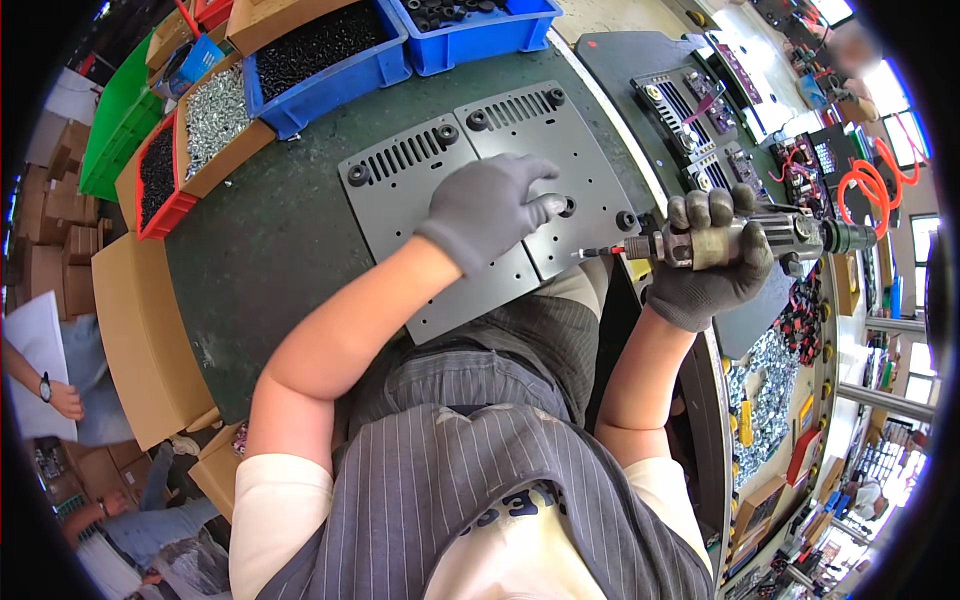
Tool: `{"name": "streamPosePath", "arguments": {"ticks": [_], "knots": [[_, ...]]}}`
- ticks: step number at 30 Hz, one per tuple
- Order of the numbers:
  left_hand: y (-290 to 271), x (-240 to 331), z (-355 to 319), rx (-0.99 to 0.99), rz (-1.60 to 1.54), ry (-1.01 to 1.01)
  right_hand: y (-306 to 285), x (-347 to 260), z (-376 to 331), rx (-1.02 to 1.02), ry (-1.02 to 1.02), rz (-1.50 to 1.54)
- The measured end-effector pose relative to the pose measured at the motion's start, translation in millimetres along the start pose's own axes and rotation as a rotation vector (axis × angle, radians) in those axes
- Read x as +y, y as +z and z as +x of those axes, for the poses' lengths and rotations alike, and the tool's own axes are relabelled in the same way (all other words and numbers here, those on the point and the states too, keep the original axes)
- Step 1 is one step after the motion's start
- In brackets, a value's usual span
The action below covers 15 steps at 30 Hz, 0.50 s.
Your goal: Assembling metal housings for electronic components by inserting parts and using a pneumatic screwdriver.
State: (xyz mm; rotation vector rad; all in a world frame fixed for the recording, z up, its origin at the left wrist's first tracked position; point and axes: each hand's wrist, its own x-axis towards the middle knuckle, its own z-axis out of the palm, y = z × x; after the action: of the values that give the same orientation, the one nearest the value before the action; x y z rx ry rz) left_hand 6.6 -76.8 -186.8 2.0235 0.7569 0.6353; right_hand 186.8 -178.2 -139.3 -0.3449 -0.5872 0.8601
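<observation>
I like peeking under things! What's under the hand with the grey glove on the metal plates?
Under the left hand lie two grey metal plates on the dark table. Whatever sits beneath the palm is covered.

Two blue bins of dark parts are sitting at the far edge of the dark green surface. Beside them, a cardboard box of silver screws and a red tray are lying. An orange coiled hose is hanging at the right.

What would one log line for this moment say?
left hand: on plate | right hand: holds screwdriver, tip at plate edge
</observation>
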Motion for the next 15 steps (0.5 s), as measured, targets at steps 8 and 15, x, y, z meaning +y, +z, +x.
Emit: {"name": "streamPosePath", "arguments": {"ticks": [8,15], "knots": [[-0.4,34.1,3.9,-0.239,0.580,-0.078,5.5,-7.5,-23.6,-0.032,-0.005,-0.230],[8.3,33.6,-39.1,-0.208,0.412,-0.124,11.6,11.7,-24.6,-0.078,0.022,-0.357]]}}
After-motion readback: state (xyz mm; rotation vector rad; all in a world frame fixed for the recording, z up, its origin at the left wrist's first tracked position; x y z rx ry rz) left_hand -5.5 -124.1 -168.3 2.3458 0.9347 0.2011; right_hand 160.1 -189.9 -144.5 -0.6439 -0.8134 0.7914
